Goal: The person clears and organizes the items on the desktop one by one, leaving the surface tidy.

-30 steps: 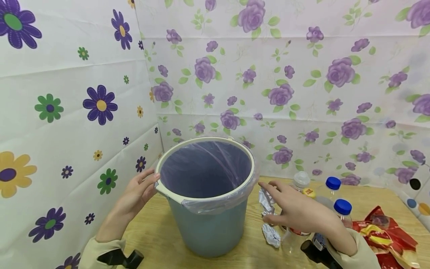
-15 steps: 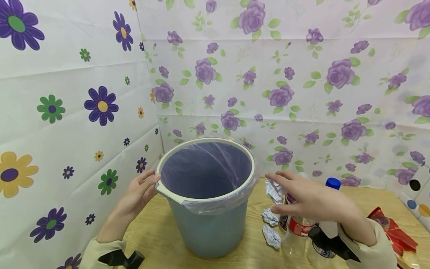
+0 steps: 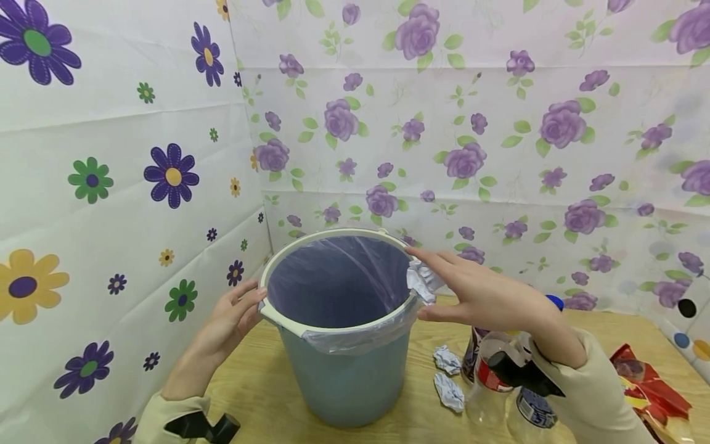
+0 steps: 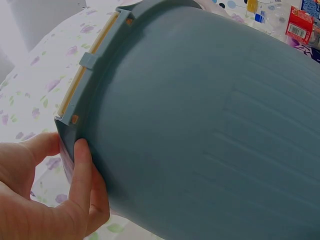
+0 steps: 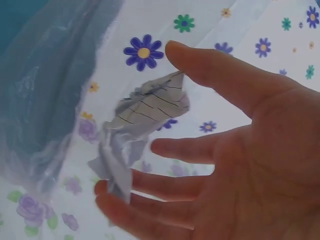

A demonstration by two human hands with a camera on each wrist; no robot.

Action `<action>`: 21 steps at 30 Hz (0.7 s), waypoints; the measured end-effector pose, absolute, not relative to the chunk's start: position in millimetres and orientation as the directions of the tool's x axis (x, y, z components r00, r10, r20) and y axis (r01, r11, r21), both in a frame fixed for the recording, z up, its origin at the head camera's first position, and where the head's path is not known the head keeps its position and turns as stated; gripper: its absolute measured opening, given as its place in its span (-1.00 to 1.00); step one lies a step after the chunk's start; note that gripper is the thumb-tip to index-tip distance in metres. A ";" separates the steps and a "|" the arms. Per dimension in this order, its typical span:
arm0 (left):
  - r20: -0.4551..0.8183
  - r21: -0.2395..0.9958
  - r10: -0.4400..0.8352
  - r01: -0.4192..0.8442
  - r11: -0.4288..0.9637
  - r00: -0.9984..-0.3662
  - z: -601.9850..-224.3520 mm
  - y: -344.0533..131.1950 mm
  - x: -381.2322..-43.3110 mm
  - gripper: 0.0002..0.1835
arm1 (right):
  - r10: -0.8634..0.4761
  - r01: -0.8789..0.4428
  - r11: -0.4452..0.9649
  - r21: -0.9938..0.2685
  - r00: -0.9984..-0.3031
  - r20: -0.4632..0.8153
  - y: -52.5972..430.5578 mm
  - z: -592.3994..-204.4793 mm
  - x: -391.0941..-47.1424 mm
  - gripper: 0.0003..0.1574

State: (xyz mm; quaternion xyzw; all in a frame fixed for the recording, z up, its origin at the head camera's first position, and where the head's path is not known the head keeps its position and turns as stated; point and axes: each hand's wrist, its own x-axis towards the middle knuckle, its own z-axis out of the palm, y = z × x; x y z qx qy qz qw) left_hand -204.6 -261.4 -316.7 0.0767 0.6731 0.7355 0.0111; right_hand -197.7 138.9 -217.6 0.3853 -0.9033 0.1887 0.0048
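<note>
Paper (image 3: 423, 282), crumpled into a loose wad, is sitting between the thumb and fingertips of the right hand (image 3: 482, 293), which is gripping it just beside the rim of a blue-grey bin (image 3: 344, 382). The left hand (image 3: 227, 320) is pinching the opposite side of that rim, so the wad is staying well apart from it, across the bin's mouth. A clear liner (image 3: 355, 342) is draping over the edge. A second piece (image 3: 447, 359) and a third piece (image 3: 449, 392) are resting on the worktop (image 3: 249, 382), near a red-labelled bottle (image 3: 488, 401).
</note>
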 end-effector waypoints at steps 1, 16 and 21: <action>0.099 0.992 0.120 0.088 -0.093 -0.988 -316.8 -261.5 -204.8 -0.31 | -0.697 -0.703 0.624 -0.341 -0.698 0.164 136.0 -218.3 -200.1 0.08; 0.096 0.992 0.117 0.085 -0.096 -0.988 -318.8 -263.6 -205.0 -0.32 | -0.731 -0.757 0.561 -0.334 -0.643 0.230 91.7 -229.0 -231.0 0.01; 0.104 0.990 0.124 0.091 -0.105 -0.987 -318.9 -263.2 -206.1 -0.35 | -0.702 -0.727 0.575 -0.374 -0.674 0.230 92.6 -236.4 -235.1 0.03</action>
